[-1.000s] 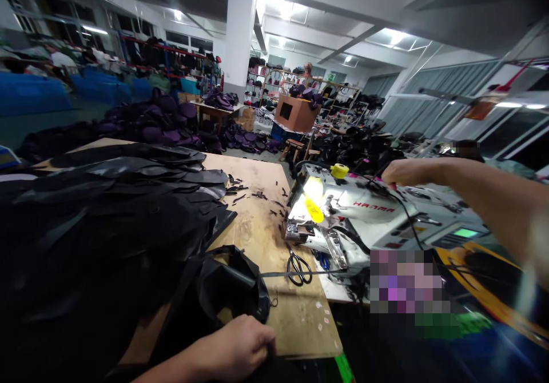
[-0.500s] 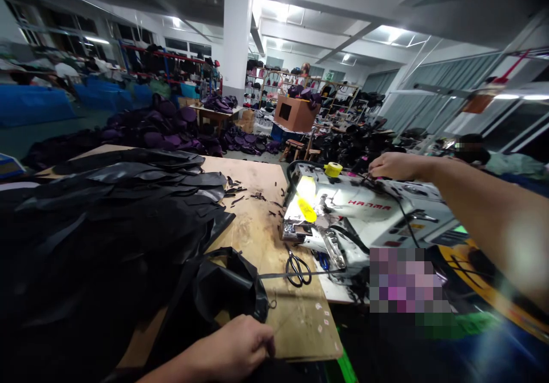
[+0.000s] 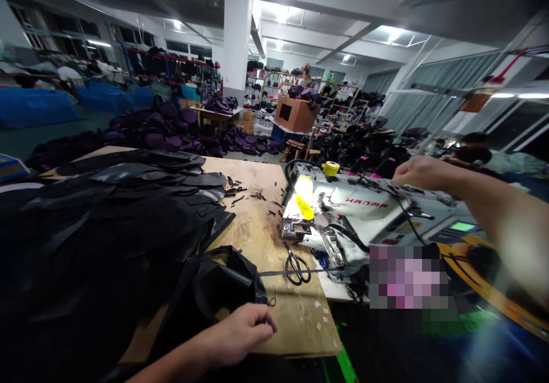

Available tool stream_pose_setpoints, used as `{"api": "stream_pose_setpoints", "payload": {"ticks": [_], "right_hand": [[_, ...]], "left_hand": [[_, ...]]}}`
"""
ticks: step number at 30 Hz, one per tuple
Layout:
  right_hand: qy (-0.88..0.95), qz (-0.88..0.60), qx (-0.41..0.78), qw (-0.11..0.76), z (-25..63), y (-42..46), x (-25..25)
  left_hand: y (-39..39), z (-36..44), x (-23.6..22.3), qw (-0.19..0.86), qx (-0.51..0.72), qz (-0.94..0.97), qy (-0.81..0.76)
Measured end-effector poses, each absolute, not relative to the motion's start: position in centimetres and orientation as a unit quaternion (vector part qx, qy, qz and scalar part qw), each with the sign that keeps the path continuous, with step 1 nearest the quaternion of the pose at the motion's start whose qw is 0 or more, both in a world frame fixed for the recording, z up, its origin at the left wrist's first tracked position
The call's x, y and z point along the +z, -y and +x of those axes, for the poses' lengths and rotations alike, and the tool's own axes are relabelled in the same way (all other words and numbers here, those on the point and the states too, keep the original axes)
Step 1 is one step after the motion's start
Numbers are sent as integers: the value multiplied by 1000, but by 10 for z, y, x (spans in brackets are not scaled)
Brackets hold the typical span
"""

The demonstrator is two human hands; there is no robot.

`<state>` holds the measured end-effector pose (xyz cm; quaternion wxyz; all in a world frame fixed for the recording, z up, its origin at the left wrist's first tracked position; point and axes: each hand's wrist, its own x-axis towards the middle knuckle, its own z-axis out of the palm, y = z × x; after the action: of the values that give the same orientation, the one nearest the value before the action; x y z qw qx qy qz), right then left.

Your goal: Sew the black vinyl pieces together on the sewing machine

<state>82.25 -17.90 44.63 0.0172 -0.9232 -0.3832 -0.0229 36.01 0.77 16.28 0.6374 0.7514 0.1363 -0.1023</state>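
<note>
My left hand (image 3: 240, 331) rests low over the table's near edge, fingers loosely curled, with nothing visible in them. Just beyond it lies a folded, ring-like piece of black sheet material (image 3: 231, 280), a thin black strip (image 3: 274, 272) running from it to the right. My right hand (image 3: 422, 172) is closed above the rear of the white sewing machine (image 3: 355, 200); whatever its fingers hold, if anything, is hidden. Black-handled scissors (image 3: 297, 267) lie on the table beside the machine bed. A yellow spool (image 3: 330, 168) sits on top of the machine.
Overlapping black sheets (image 3: 107, 217) cover the table's left side. Dark scraps (image 3: 235, 190) lie on the wooden tabletop (image 3: 253, 228). Past the table are purple piles (image 3: 171, 126), a cardboard box (image 3: 295, 114) and a stool (image 3: 293, 147). Another person (image 3: 474, 147) is at the far right.
My right hand has moved right along the top of the machine, toward its rear. My left hand has shifted slightly up, its fingers a little less tightly curled.
</note>
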Motion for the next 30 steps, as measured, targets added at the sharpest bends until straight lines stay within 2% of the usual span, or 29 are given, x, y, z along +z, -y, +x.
{"api": "stream_pose_setpoints", "payload": {"ticks": [4,7,12,19,22,26,30], "right_hand": [[435,-893,111,-45,795,170,459],[466,-878,77,-72,778,146,464],[406,-911,-33,-71,788,133,458],[453,-881,-25,-138,785,143,455],[434,-891,-64,-117,787,141,452],[400,-912,-25,-85,804,152,446],[435,-895,-12,-95,804,154,447]], "left_hand": [[-9,368,157,740,-114,624,-223],[-8,371,158,768,-118,589,-220],[-5,371,162,777,-91,581,-227],[-6,373,176,786,-114,577,-189],[-4,382,184,755,-110,626,-161],[-4,389,184,730,-70,657,-177],[-3,392,177,765,-44,608,-208]]}}
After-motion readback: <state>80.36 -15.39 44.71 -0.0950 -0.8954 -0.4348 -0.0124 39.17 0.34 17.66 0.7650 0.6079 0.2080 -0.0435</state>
